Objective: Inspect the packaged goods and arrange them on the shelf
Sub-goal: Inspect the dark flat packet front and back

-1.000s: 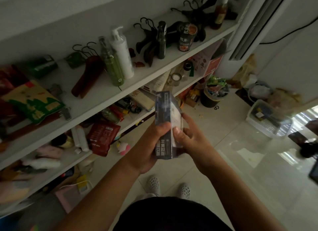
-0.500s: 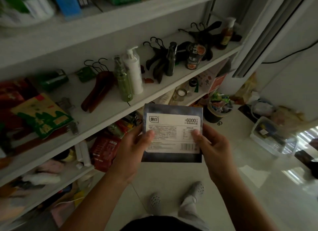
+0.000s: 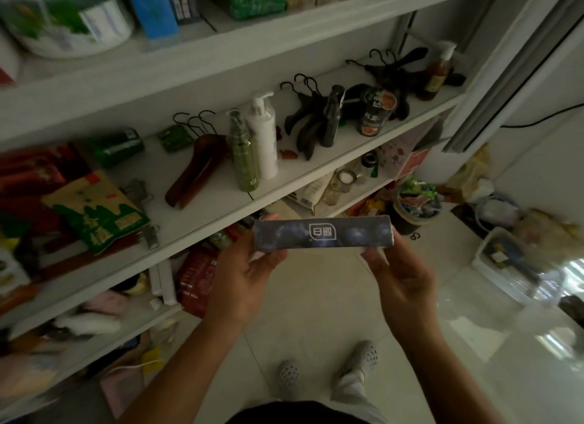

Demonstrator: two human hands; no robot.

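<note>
Nearest, the left hand [image 3: 249, 275] and right hand [image 3: 399, 276] each pinch one end of a dark blue box [image 3: 322, 234], held level above the floor [image 3: 319, 300], just before the white shelf [image 3: 202, 231] bearing a green bottle [image 3: 243, 159] and a white pump bottle [image 3: 264, 139].

Bare forearms [image 3: 177, 370], a dark top [image 3: 294, 413], pale grey trousers [image 3: 347, 389] and perforated grey clogs [image 3: 365, 355].

Arms forward, left hand [image 3: 249, 275] and right hand [image 3: 398, 278] each pinch a box [image 3: 322, 234] end.
</note>
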